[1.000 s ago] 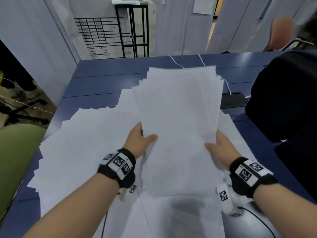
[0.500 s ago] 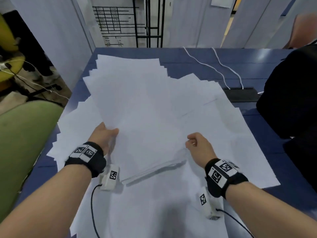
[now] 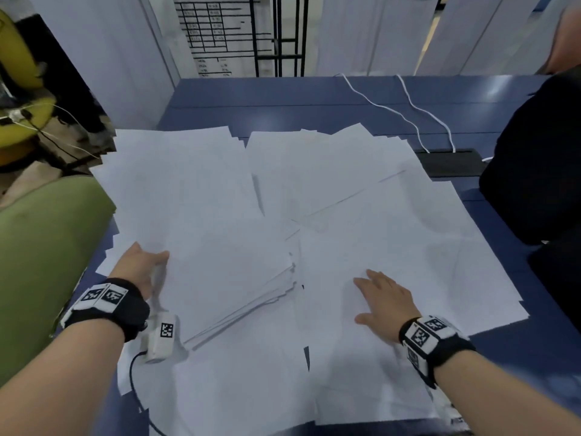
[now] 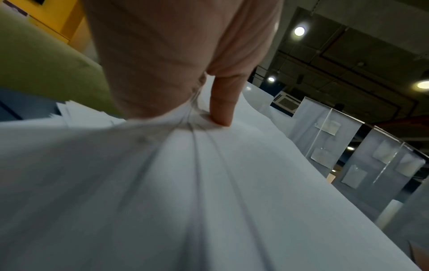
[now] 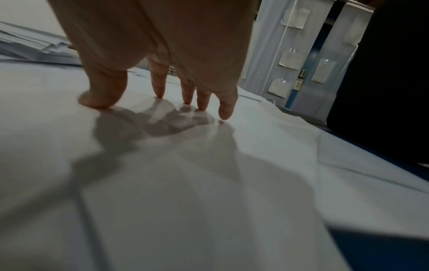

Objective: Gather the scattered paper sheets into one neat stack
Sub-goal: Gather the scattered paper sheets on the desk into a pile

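Nearest the person, the right hand has let go of the gathered bundle of white paper sheets it was pinching half a second ago and now lies flat on the loose white sheets at about 4 o'clock on the spread, its fingers straight and spread, tips touching the paper. The left hand, at about 8 o'clock, still pinches the left edge of that bundle, thumb on top pressing a pucker into the top sheet while the other fingers are hidden beneath it. The bundle, held up in the air a second ago, has come down onto the blue desk and lies slightly fanned on the left half of the spread, its lower edge stepped. Judging by this, one batch is collected but not squared, and the right hand looks placed to sweep in the next loose sheets. Counted: two hands, one partly gathered bundle, and a wide scatter of overlapping sheets too many to count. Farther off, toward 1 o'clock, two white cables run across the desk to one black flat panel; one dark bulky shape sits at 3 o'clock, and one green chair back at 9 o'clock.
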The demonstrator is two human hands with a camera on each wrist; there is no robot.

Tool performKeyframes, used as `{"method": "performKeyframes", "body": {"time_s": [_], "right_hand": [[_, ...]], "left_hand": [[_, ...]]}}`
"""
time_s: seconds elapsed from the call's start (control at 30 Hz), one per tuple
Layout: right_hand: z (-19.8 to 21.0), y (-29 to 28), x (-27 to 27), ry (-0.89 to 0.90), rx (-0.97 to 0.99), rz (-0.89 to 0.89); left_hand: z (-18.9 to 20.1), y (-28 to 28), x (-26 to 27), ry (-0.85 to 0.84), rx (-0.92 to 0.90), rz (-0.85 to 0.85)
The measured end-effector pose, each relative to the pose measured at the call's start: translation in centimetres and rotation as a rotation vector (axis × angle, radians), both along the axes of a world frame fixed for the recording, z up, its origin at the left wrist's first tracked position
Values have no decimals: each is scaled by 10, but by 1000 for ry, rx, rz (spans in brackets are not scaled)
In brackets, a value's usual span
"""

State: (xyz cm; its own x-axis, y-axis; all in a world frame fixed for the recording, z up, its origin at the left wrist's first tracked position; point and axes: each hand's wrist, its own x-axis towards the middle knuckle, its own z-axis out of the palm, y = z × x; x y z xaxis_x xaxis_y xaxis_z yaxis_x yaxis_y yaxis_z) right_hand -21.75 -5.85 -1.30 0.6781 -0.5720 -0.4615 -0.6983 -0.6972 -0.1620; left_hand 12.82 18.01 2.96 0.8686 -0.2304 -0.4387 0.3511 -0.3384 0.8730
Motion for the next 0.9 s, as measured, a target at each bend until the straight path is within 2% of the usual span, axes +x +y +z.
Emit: {"method": "performKeyframes", "body": {"time_s": [0.1, 0.17, 0.2, 0.23, 0.3, 0.37, 0.43, 0.53, 0.57, 0.6, 0.7, 0.9], "right_hand": [[11, 16, 19, -90, 0, 83], [18, 37, 41, -188, 131, 59], [21, 47, 53, -219, 209, 18], [22, 56, 64, -234, 269, -33], [23, 71, 84, -235, 321, -108], [20, 83, 101, -212, 294, -102], [15, 94, 112, -158, 217, -58], [7, 106, 119, -83, 123, 7], [5, 108, 120, -70, 122, 18], [3, 109, 121, -64, 139, 10], [4, 102, 123, -54, 216, -64], [-2, 96, 120, -185, 297, -190]], "left_hand": [[-6, -16, 12, 91, 67, 17], [0, -20, 9, -59, 186, -2], [1, -22, 7, -98, 179, -14], [0, -23, 11, -95, 132, -28], [0, -23, 25, -41, -23, 60], [0, -17, 31, -94, -98, 8], [-1, -5, 39, -57, -155, 57], [-8, 20, 46, -63, -78, -10], [-14, 28, 52, -38, -113, 8], [-18, 35, 54, -42, -176, 22], [-13, 40, 47, -57, -167, 69], [-8, 41, 30, -16, -193, 60]]}}
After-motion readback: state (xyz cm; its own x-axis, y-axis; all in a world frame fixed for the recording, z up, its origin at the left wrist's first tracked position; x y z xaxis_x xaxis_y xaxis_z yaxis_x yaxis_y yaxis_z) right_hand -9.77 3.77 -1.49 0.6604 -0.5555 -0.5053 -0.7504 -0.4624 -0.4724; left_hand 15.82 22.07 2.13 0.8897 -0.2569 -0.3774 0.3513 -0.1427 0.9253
